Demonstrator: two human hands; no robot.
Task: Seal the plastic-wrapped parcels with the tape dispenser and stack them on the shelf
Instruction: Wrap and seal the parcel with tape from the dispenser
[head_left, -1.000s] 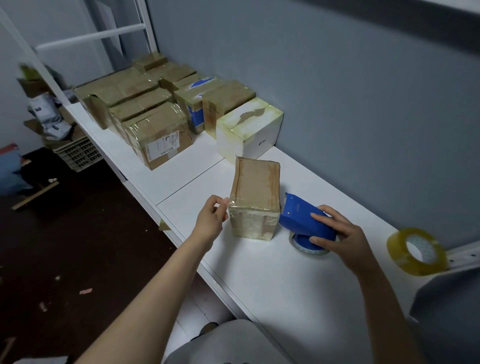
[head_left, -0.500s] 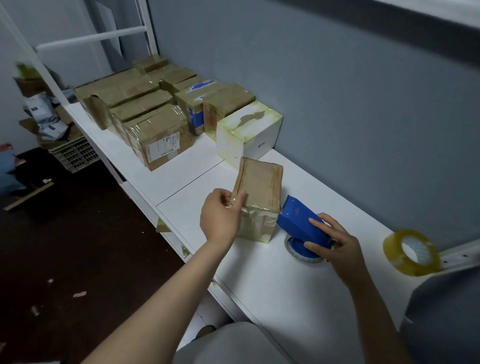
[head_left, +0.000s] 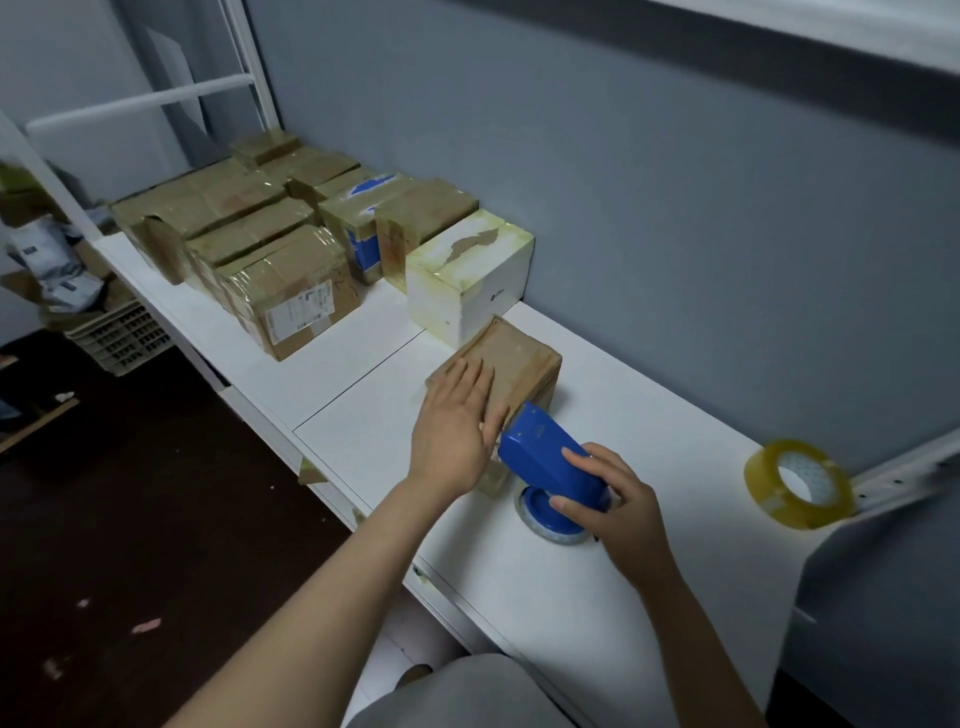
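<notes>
Quickly, counts: two hands, one blue tape dispenser (head_left: 540, 452), one loose roll of clear tape (head_left: 797, 483), and one brown parcel being worked (head_left: 524, 358). One white box (head_left: 467, 280) stands just behind that parcel. Beyond it is a packed group of taped brown parcels (head_left: 291, 291), roughly eight, one of them with blue print; the far edges blur, so no exact count.

Both forearms reach forward from the bottom edge over the white shelf (head_left: 649, 415), left arm angled in from the lower left, right arm from the lower right.

Left hand (head_left: 452, 431) lies palm down on the brown parcel's top face, fingers straight and close together, thumb out toward the dispenser. It curls around nothing.

Right hand (head_left: 618, 514) grips the tape dispenser from its rear, fingers wrapped over the blue body and thumb underneath. Dispenser nose sits at the parcel's near edge, just beside the left thumb. Its roll end is low, at the shelf surface.

Brown parcel sits on the shelf mid-frame, between the white box and the dispenser. Loose roll stands on edge at far right, well apart from both hands.
</notes>
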